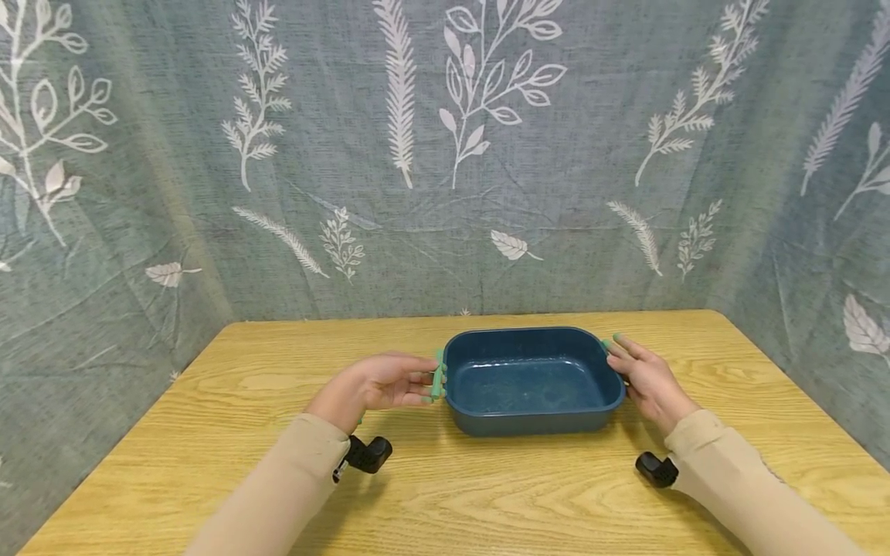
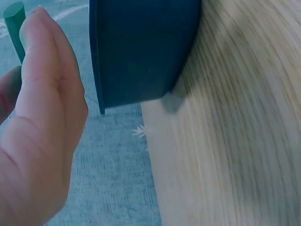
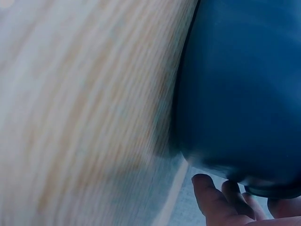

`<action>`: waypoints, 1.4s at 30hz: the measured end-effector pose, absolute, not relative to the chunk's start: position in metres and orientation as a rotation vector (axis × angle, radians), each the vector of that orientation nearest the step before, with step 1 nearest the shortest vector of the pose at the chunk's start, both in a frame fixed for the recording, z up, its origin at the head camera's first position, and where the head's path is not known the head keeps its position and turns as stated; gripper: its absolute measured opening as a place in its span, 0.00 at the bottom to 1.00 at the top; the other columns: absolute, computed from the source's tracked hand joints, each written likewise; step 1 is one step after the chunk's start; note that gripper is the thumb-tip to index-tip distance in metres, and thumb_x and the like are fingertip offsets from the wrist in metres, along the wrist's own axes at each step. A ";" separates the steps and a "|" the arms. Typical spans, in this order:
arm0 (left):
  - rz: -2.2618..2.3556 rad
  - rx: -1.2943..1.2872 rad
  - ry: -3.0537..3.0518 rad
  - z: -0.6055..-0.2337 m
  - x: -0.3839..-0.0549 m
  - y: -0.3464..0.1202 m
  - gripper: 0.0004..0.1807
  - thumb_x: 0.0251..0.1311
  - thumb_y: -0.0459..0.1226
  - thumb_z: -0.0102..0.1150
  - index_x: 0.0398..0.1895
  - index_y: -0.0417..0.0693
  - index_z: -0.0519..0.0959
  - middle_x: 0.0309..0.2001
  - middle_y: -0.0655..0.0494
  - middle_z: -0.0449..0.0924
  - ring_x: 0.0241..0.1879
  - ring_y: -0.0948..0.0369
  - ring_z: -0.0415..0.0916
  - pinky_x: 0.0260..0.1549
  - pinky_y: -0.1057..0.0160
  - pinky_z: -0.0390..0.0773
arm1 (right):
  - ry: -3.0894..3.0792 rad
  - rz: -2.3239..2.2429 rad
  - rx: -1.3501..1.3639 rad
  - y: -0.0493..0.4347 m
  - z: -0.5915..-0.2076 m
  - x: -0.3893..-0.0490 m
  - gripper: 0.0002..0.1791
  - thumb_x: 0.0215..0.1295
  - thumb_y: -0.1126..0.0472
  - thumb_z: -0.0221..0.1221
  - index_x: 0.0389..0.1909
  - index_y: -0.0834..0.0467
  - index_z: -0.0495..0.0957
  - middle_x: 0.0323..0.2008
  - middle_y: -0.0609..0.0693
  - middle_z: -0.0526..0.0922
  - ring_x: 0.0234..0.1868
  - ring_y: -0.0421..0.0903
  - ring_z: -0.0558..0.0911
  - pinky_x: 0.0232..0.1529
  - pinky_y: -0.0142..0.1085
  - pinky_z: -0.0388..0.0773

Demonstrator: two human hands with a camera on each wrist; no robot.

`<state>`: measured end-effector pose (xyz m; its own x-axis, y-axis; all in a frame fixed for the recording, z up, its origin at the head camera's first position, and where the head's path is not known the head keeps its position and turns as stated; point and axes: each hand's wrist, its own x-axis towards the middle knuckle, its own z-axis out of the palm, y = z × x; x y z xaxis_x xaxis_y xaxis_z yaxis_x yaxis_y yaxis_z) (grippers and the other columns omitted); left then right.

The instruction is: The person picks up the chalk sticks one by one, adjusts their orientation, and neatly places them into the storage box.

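Observation:
A dark blue rectangular tub point(image 1: 535, 423) stands on the wooden table, its inside bare. At its left end is my left hand point(image 1: 389, 382), holding a slim green stick point(image 2: 15, 28) between thumb and fingers; its exact kind is unclear. In the left wrist view this hand point(image 2: 42, 117) appears beside the tub's end wall point(image 2: 146, 52), a gap between them. My right hand point(image 1: 647, 382) is at the tub's right end, fingers extended along the rim. The right wrist view shows its fingers point(image 3: 207, 193) near the rim's underside; firm contact there is hard to judge.
The light wooden table point(image 1: 278, 463) reaches back to a grey-green curtain point(image 1: 334, 154) with white leaf prints, which also hangs along both sides. A black wrist camera point(image 1: 370, 454) sits under the left wrist, another black camera point(image 1: 656, 469) under the right.

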<state>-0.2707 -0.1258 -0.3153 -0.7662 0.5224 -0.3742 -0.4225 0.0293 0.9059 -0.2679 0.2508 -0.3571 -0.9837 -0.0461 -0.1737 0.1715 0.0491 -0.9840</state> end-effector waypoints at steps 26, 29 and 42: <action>1.753 0.052 1.683 -0.293 -0.288 -0.068 0.16 0.77 0.35 0.41 0.60 0.34 0.67 0.44 0.47 0.74 0.38 0.60 0.78 0.36 0.69 0.82 | 2.162 -2.062 0.127 0.250 -0.355 -0.267 0.35 0.79 0.64 0.42 0.77 0.54 0.35 0.76 0.57 0.41 0.74 0.59 0.47 0.70 0.52 0.55; 1.754 0.037 1.670 -0.290 -0.290 -0.061 0.20 0.77 0.36 0.42 0.65 0.33 0.64 0.45 0.47 0.74 0.39 0.59 0.78 0.35 0.70 0.82 | 2.162 -2.066 0.124 0.250 -0.355 -0.268 0.35 0.78 0.64 0.42 0.77 0.54 0.35 0.76 0.57 0.41 0.74 0.59 0.47 0.70 0.52 0.55; 1.769 -0.013 1.670 -0.284 -0.300 -0.034 0.13 0.77 0.36 0.42 0.56 0.38 0.70 0.58 0.41 0.70 0.66 0.47 0.64 0.52 0.61 0.78 | 2.186 -2.063 0.123 0.251 -0.359 -0.268 0.35 0.78 0.64 0.43 0.77 0.54 0.35 0.76 0.58 0.42 0.74 0.60 0.49 0.63 0.45 0.64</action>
